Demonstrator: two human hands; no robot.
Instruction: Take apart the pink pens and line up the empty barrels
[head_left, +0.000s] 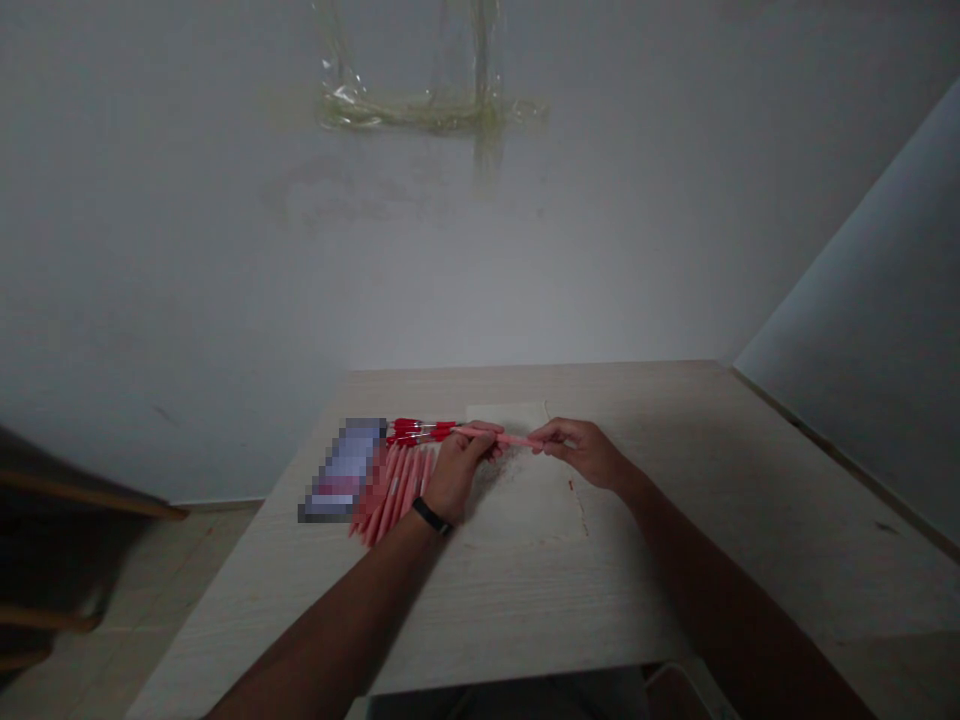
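A slim pink pencil [516, 439] is held nearly level above a pale sheet of paper [517, 515]. My left hand [459, 468], with a black band at the wrist, closes round its left part. At its right end, my right hand [581, 446] pinches it between thumb and fingers. Whether something small is also in the right fingers is hidden. Dark specks lie on the paper beneath the hands. Several more pink pencils [397, 492] lie side by side left of my left hand. Beyond them is a group of red pens [420, 431].
A phone-like device [343, 470], blurred out, lies at the left of the pale wooden table [525, 625]. Small reddish bits [571, 485] sit near the paper's right edge. A wall [600, 250] with clear tape stands behind the table.
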